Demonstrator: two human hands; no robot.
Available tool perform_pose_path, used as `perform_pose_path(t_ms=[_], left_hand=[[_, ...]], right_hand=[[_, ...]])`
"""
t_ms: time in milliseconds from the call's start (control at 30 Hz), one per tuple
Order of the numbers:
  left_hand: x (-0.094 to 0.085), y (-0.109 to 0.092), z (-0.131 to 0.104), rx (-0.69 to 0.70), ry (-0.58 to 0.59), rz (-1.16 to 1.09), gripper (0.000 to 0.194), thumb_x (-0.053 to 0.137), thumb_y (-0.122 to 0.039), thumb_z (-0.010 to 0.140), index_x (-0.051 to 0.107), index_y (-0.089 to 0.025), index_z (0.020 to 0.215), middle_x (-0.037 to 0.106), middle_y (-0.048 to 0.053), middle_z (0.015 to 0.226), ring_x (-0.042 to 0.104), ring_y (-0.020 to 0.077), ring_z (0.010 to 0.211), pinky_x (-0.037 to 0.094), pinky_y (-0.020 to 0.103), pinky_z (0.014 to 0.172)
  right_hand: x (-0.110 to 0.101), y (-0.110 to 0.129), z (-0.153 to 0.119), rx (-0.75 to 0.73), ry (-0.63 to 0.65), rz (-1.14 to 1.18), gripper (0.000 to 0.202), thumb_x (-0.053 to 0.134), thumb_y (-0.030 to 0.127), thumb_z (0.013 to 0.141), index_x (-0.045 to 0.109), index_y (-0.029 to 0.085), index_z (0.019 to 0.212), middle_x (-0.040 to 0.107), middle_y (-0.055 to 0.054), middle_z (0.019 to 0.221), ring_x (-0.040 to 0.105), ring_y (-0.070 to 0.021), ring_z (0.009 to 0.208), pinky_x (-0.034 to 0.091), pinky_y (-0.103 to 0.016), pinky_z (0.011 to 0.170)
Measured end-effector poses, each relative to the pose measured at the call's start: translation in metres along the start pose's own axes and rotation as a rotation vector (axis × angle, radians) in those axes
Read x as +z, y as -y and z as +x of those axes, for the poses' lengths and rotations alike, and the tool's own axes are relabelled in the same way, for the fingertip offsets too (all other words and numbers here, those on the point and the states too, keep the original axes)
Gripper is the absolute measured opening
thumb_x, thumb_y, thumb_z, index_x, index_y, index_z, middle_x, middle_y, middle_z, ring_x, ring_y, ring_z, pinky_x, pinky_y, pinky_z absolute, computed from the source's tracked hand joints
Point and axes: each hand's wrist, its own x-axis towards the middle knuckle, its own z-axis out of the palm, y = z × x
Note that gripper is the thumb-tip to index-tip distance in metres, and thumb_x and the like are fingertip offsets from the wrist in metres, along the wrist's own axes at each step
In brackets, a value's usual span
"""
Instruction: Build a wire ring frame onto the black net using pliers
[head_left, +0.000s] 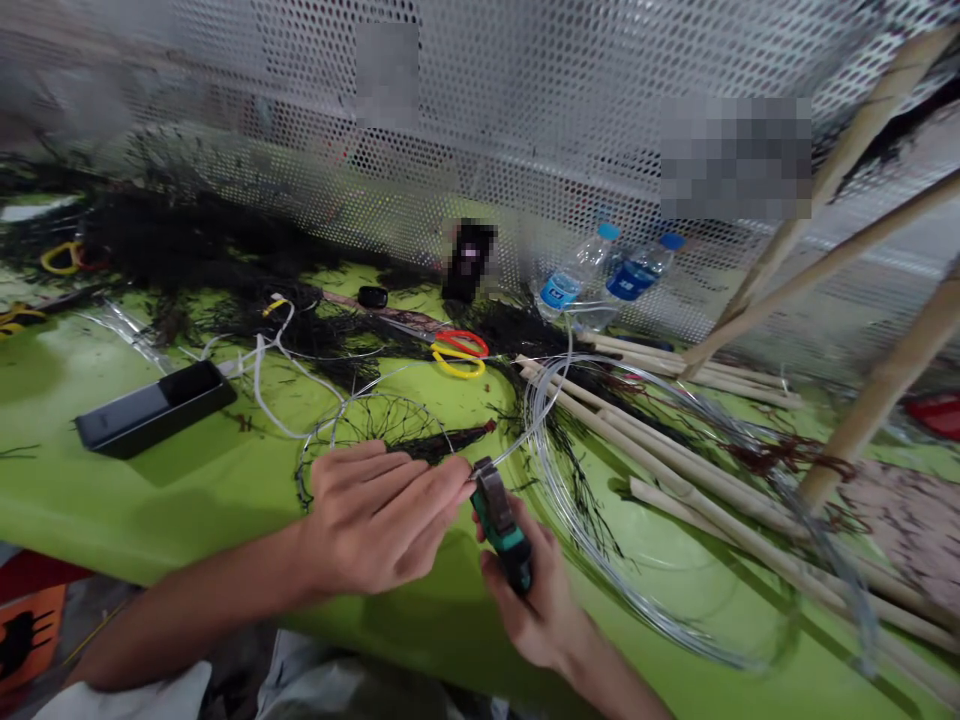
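My left hand (386, 515) is closed, its thumb and forefinger pinching a thin clear strand (514, 443) near the table's front. Just right of it, my right hand (536, 590) is wrapped round a green and black hand tool (499, 525) with a metal head. The tool's head is at my left fingertips, where the strand ends. Behind my left hand lies a wire hoop (301, 470) with dark twiggy strands across it. A large coil of clear tubing or line (551, 500) spreads to the right of my hands.
Scissors (459, 355), a grey power bank (157, 405) with a white cable (259, 375) and black fibre piles (187, 245) lie on the green table (67, 500). Wooden sticks (660, 460) and poles (885, 400) occupy the right. Two bottles (574, 275) (637, 275) stand by a perforated metal screen (510, 130).
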Motion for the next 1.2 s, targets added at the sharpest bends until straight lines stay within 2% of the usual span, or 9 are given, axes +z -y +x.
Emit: perform_pose_path(t_ms=[100, 167, 267, 400, 500, 800, 933, 1100, 1200], left_hand=[[-0.003, -0.002, 0.010, -0.045, -0.001, -0.005, 0.008, 0.059, -0.013, 0.100, 0.066, -0.012, 0.105, 0.073, 0.001, 0.072, 0.063, 0.0115, 0.055, 0.047, 0.028, 0.056], [-0.004, -0.003, 0.021, -0.092, -0.007, 0.005, 0.010, 0.054, -0.015, 0.103, 0.064, -0.015, 0.103, 0.074, 0.001, 0.076, 0.066, 0.0113, 0.060, 0.049, 0.026, 0.060], [-0.007, -0.002, 0.038, -0.130, 0.006, 0.024, 0.015, 0.051, -0.020, 0.106, 0.062, -0.019, 0.095, 0.071, -0.002, 0.073, 0.061, 0.0101, 0.057, 0.045, 0.026, 0.057], [-0.010, 0.001, 0.053, -0.124, 0.019, -0.001, 0.021, 0.050, -0.020, 0.106, 0.060, -0.020, 0.088, 0.058, -0.006, 0.061, 0.049, 0.0091, 0.049, 0.035, 0.027, 0.051], [-0.011, 0.003, 0.056, -0.100, -0.010, -0.051, 0.020, 0.049, -0.019, 0.106, 0.060, -0.019, 0.090, 0.052, -0.007, 0.059, 0.042, 0.0085, 0.047, 0.033, 0.026, 0.050], [-0.009, 0.003, 0.055, -0.060, -0.019, -0.161, 0.018, 0.051, -0.016, 0.104, 0.059, -0.020, 0.088, 0.053, -0.006, 0.062, 0.043, 0.0095, 0.051, 0.035, 0.026, 0.052], [-0.007, 0.003, 0.056, -0.081, 0.017, -0.205, 0.020, 0.051, -0.016, 0.105, 0.059, -0.019, 0.086, 0.050, -0.006, 0.060, 0.041, 0.0092, 0.050, 0.033, 0.027, 0.051], [-0.014, -0.001, 0.061, -0.147, 0.084, -0.331, 0.022, 0.052, -0.014, 0.104, 0.060, -0.017, 0.084, 0.038, -0.009, 0.056, 0.035, 0.0066, 0.046, 0.030, 0.024, 0.047], [-0.018, -0.004, 0.063, -0.182, 0.106, -0.369, 0.021, 0.052, -0.015, 0.104, 0.062, -0.016, 0.086, 0.038, -0.009, 0.057, 0.035, 0.0055, 0.046, 0.030, 0.022, 0.046]], right_hand=[[-0.006, 0.009, 0.010, -0.010, -0.020, 0.023, 0.050, 0.060, 0.016, 0.083, 0.059, 0.024, 0.132, 0.072, -0.006, 0.095, 0.067, -0.0238, 0.078, 0.053, -0.035, 0.071], [-0.010, 0.014, 0.017, -0.013, -0.027, 0.042, 0.049, 0.061, 0.016, 0.084, 0.058, 0.024, 0.132, 0.071, -0.004, 0.095, 0.065, -0.0212, 0.073, 0.052, -0.034, 0.069], [-0.015, 0.020, 0.028, -0.023, -0.049, 0.051, 0.045, 0.059, 0.017, 0.088, 0.058, 0.025, 0.132, 0.069, -0.002, 0.094, 0.063, -0.0199, 0.074, 0.051, -0.032, 0.069], [-0.014, 0.022, 0.038, -0.047, -0.113, 0.046, 0.044, 0.059, 0.018, 0.089, 0.058, 0.025, 0.132, 0.069, -0.002, 0.093, 0.063, -0.0208, 0.077, 0.051, -0.033, 0.071], [-0.011, 0.023, 0.042, -0.067, -0.145, 0.049, 0.043, 0.060, 0.019, 0.087, 0.059, 0.024, 0.130, 0.067, -0.002, 0.089, 0.061, -0.0202, 0.073, 0.050, -0.032, 0.067], [-0.010, 0.023, 0.039, -0.087, -0.146, 0.058, 0.054, 0.057, 0.015, 0.083, 0.059, 0.027, 0.136, 0.065, -0.001, 0.086, 0.061, -0.0212, 0.073, 0.051, -0.034, 0.069], [-0.007, 0.016, 0.037, -0.074, -0.163, 0.045, 0.059, 0.057, 0.015, 0.082, 0.056, 0.027, 0.140, 0.066, -0.002, 0.089, 0.062, -0.0221, 0.075, 0.052, -0.036, 0.071], [-0.003, 0.010, 0.037, -0.050, -0.176, 0.033, 0.060, 0.058, 0.017, 0.083, 0.054, 0.027, 0.142, 0.065, -0.002, 0.087, 0.061, -0.0230, 0.073, 0.052, -0.038, 0.071], [-0.004, 0.012, 0.037, -0.044, -0.158, 0.041, 0.061, 0.058, 0.016, 0.081, 0.054, 0.027, 0.142, 0.068, -0.003, 0.092, 0.064, -0.0244, 0.078, 0.053, -0.040, 0.074]])
